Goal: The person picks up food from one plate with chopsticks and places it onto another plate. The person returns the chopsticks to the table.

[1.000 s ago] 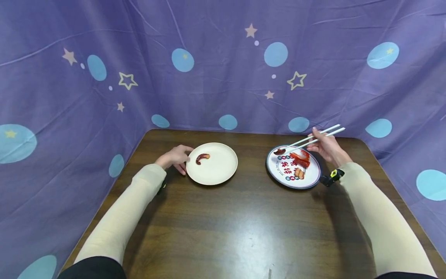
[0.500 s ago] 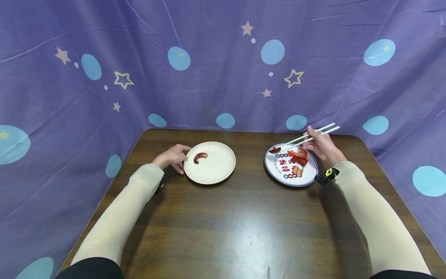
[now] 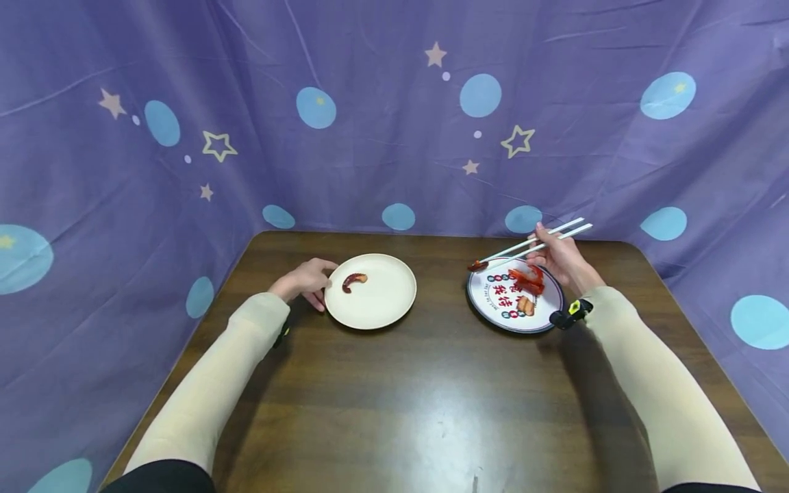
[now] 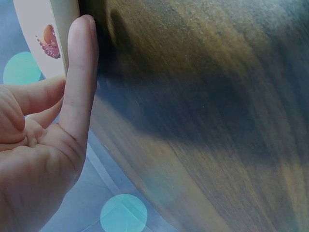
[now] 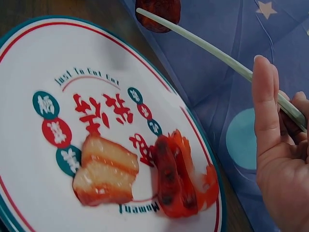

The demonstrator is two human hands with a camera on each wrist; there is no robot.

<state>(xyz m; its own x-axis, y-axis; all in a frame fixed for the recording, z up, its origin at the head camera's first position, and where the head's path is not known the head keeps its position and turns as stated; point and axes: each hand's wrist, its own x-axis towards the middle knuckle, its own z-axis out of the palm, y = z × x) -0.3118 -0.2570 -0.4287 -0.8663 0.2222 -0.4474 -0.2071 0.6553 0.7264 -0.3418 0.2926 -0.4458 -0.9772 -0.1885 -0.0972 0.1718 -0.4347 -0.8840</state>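
My right hand [image 3: 557, 257] grips a pair of pale chopsticks [image 3: 545, 239]. Their tips hold a dark reddish-brown piece of food [image 3: 477, 266] over the far left rim of a printed plate [image 3: 490, 311]. On that plate lie a glossy red piece of food [image 5: 176, 176] and a tan, layered piece like pork belly [image 5: 106, 169]. My left hand [image 3: 306, 279] holds the left rim of a cream plate [image 3: 382, 308], its finger and thumb at the edge. A curled, dark red tentacle-like piece [image 3: 353, 281] with suckers sits on the cream plate.
Both plates stand on a brown wooden table [image 3: 370, 397], with a gap between them. A purple curtain [image 3: 394, 123] with stars and blue dots hangs behind and to the sides. Black camera mounts [image 3: 572, 313] sit at the wrists.
My right hand and the chopsticks have moved left, carrying the dark piece from above the printed plate to its far left rim. My left hand has stayed at the cream plate.
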